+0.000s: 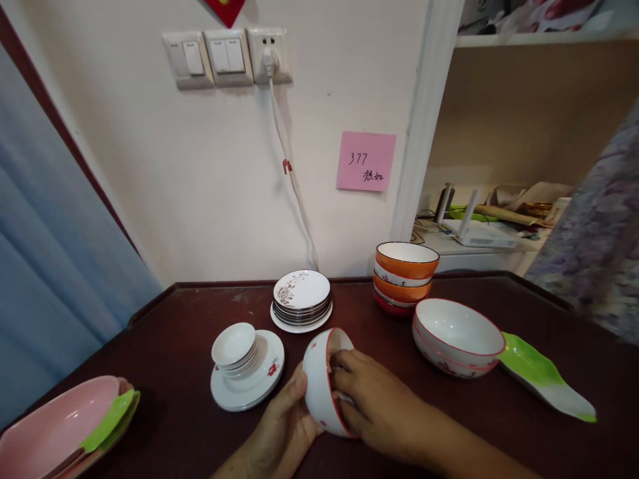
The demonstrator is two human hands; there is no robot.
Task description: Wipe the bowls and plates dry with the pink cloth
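Observation:
My left hand (pixel 284 426) grips a white bowl (pixel 317 386) with a red rim and small red marks from its left side and below. The bowl is tilted on its side above the table, its mouth facing right. My right hand (pixel 369 399) reaches into the mouth with bent fingers; the fingertips are hidden inside, and a bit of something whitish shows under them. Just left of the bowl, several small white dishes (pixel 233 346) are stacked on white plates (pixel 269 366) with a red flower. Behind it stands a stack of dark-rimmed, flower-patterned plates (pixel 304 293).
Orange and white bowls (pixel 404 266) are stacked at the back right. Nearer are nested red-rimmed bowls (pixel 456 332) and a green-and-white leaf-shaped dish (pixel 542 376). Pink dishes (pixel 64 419) with green leaf ends lie at the left. A white cord (pixel 294 179) hangs down the wall behind the table.

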